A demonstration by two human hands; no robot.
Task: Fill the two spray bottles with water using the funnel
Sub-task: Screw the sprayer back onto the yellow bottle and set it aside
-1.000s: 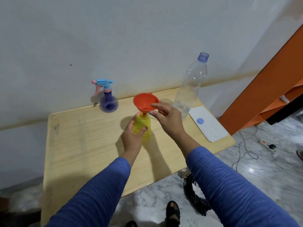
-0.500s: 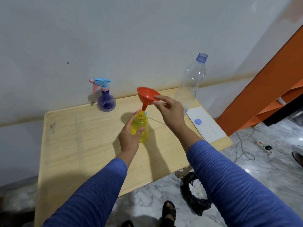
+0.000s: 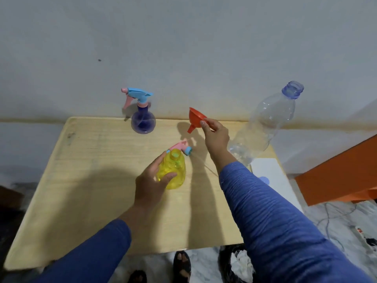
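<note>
Head view, one frame.

Left hand (image 3: 152, 181): fingers wrapped around the yellow bottle (image 3: 173, 170), which stands upright near the middle of the tabletop (image 3: 85, 180). Neck is open, no sprayer fitted. Its pink and blue sprayer head (image 3: 180, 148) lies on the tabletop just behind the bottle, thin dip tube trailing to the right.

Right hand (image 3: 216, 135): fingers pinch the rim of the red funnel (image 3: 196, 117). Funnel is held in the air, tilted, spout pointing down and to the left. It is clear of the yellow bottle, up and to the right of the neck.

Purple bottle (image 3: 143, 121) stands at the back edge by the wall, sprayer still screwed on. It lies to the left of the funnel, nearer the right hand than the left. Clear water bottle (image 3: 265, 123), uncapped, stands at the right, behind the right forearm; little water shows in it. Its blue cap (image 3: 264, 180) rests on a white sheet (image 3: 269, 170).

Judgement: yellow bottle looks filled or nearly so, though the level is hard to read through the tint. Funnel likely goes next to the purple bottle. Key relation: the spout cannot seat there until the sprayer comes off, and the left hand is occupied.
</note>
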